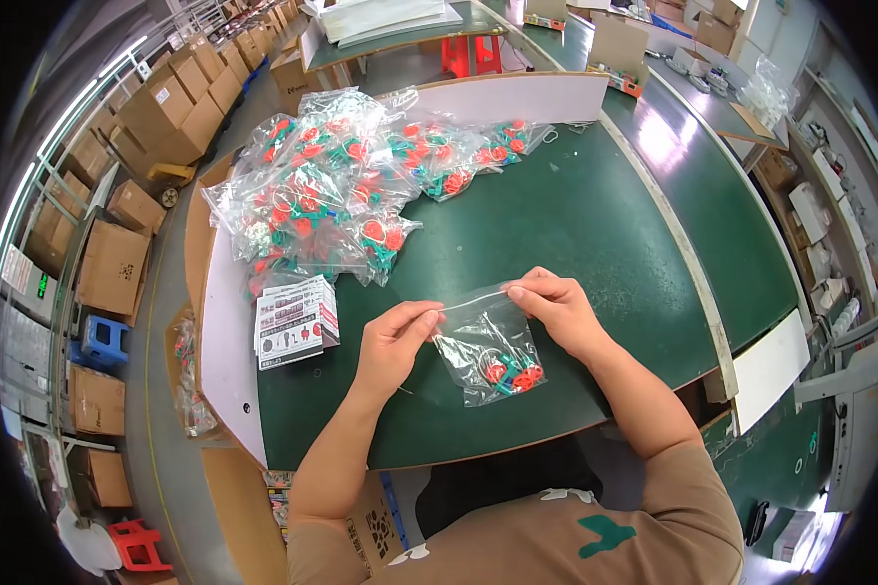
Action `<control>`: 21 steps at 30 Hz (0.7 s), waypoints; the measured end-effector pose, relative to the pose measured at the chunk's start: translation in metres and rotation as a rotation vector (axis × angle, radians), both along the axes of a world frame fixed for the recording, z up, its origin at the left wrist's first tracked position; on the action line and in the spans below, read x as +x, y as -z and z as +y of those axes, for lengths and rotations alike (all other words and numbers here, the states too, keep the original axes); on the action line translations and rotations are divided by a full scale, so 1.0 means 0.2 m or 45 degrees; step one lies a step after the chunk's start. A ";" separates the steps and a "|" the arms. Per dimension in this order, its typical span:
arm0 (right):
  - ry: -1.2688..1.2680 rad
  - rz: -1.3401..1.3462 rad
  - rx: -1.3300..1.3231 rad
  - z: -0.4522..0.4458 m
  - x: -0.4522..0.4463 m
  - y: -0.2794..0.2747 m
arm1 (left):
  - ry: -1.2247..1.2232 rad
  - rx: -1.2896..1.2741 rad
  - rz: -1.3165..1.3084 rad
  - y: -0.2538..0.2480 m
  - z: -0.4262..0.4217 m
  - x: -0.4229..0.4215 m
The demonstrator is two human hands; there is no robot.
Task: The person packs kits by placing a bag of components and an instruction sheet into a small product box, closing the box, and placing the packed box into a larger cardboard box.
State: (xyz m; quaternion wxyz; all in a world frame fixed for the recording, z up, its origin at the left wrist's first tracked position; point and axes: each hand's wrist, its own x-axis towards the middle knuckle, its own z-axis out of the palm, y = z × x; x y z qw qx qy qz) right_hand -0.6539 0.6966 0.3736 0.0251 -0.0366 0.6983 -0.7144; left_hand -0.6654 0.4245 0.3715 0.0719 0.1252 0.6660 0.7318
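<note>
A clear zip bag [488,341] hangs between my two hands over the green table, with red, blue and green plastic pieces and a white cord inside. My left hand [397,336] pinches the left end of its top edge. At the right end of that edge, the fingers of my right hand [554,300] are closed on the plastic. Left of my left hand lies a stack of printed leaflets [295,322]. Beyond it, a large heap of filled clear bags [332,185] covers the back left of the table.
Low white boards edge the green table [566,224] at the back and left. A long green bench [673,166] runs along the right. Cardboard boxes [171,97] are stacked at the left, near a blue stool [104,339] and a red stool [139,546].
</note>
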 end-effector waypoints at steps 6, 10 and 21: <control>-0.039 -0.007 -0.004 0.00 0.00 0.01 | -0.003 -0.010 0.001 -0.02 0.01 0.01; -0.071 -0.016 0.005 0.00 0.01 0.00 | 0.036 -0.061 0.068 -0.01 0.00 0.01; -0.144 -0.019 0.082 -0.02 0.02 0.01 | 0.092 -0.359 0.221 -0.04 0.01 0.03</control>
